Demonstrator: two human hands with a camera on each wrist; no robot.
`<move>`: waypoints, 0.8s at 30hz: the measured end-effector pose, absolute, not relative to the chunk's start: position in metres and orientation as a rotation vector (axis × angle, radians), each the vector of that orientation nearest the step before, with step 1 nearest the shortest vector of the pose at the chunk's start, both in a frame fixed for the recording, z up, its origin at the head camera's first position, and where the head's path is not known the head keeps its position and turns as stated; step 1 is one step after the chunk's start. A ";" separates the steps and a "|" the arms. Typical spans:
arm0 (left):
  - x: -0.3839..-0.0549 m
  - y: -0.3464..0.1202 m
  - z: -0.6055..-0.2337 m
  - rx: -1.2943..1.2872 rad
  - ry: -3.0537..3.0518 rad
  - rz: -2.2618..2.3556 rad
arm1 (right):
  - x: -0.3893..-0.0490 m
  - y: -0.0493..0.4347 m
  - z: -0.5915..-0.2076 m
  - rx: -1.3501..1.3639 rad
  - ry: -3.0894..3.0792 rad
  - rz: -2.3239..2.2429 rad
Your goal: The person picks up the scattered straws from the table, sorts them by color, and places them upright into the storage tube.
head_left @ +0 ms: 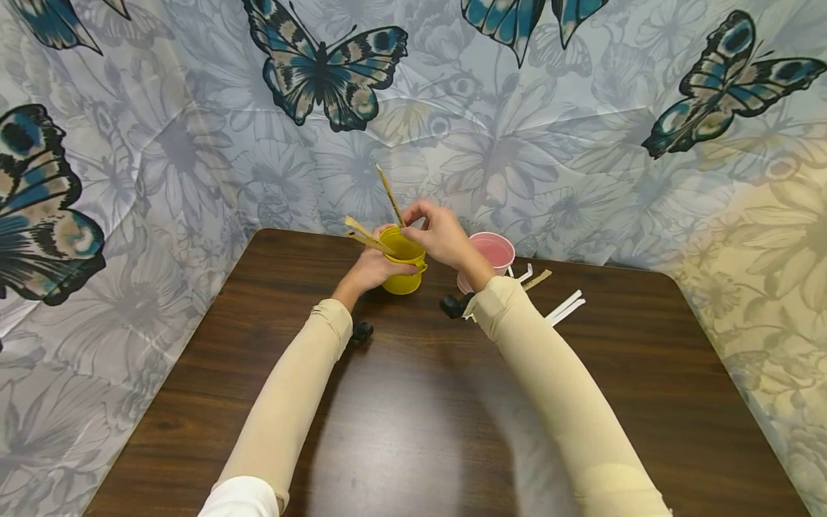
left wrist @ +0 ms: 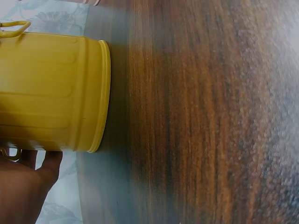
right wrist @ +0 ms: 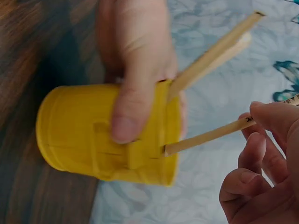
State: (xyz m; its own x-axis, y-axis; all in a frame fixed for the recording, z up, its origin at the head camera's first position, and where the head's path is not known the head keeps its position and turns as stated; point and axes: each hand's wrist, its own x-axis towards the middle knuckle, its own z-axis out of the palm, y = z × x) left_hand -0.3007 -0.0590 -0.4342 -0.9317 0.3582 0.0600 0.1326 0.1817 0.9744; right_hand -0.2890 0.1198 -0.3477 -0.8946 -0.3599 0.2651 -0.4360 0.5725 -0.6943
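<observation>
My left hand (head_left: 373, 270) grips a small yellow bucket (head_left: 402, 284) by its side, near the back of the table. In the right wrist view the left thumb (right wrist: 127, 116) lies across the bucket's wall by a handle. Two flat tan sticks (right wrist: 215, 53) stand in the bucket and lean out over its rim. My right hand (head_left: 442, 234), at the bucket's right rim, pinches a thin tan stick (head_left: 389, 189) with black markings between thumb and fingers. The lower end of this stick (right wrist: 205, 136) is at the bucket's mouth.
A pink bucket (head_left: 496, 248) stands to the right, partly behind the right forearm. Near it lie white strips (head_left: 566, 307) and a tan strip (head_left: 538, 280) on the dark wooden table (head_left: 400, 416). Behind the table hangs a butterfly-print cloth (head_left: 504, 143).
</observation>
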 end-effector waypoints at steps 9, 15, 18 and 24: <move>-0.305 -0.058 -0.444 0.497 2.309 1.836 | -0.293 0.119 -0.364 0.652 -2.791 1.210; -0.311 -0.056 -0.457 0.522 2.318 1.860 | -0.290 0.125 -0.367 0.658 -2.795 1.191; -0.311 -0.056 -0.457 0.506 2.321 1.867 | -0.287 0.131 -0.365 0.652 -2.793 1.180; -0.311 -0.057 -0.455 0.470 2.339 1.843 | -0.275 0.148 -0.357 0.672 -2.763 1.150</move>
